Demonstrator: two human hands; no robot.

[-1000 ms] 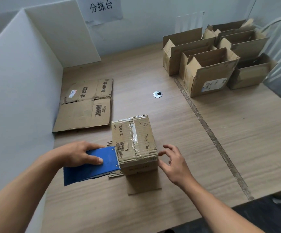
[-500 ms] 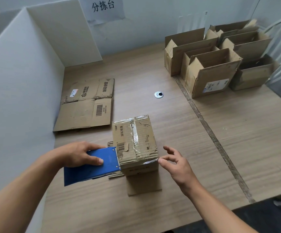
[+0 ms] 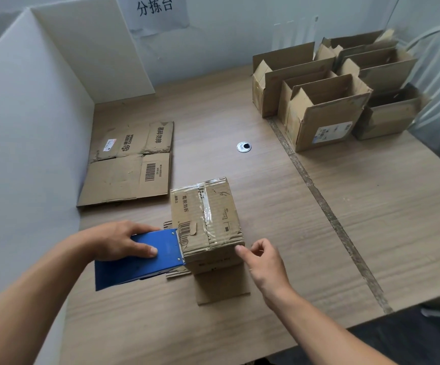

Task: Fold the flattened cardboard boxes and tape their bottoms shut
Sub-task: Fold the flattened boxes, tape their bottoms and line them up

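Right hand [image 3: 262, 262] has closed in over wooden table [image 3: 371, 219].

Two hands, left [image 3: 119, 241] and right [image 3: 263, 262]. One taped cardboard box [image 3: 205, 219] standing upside down on the bench [image 3: 371, 219]. One flattened box [image 3: 132, 164]. One blue tape dispenser [image 3: 140, 259]. About five open folded boxes [image 3: 327, 111] clustered together; exact number unclear.

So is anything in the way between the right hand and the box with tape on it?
No, nothing visible. The right hand sits right beside the taped box, fingertips at its near corner, with only bare table around.
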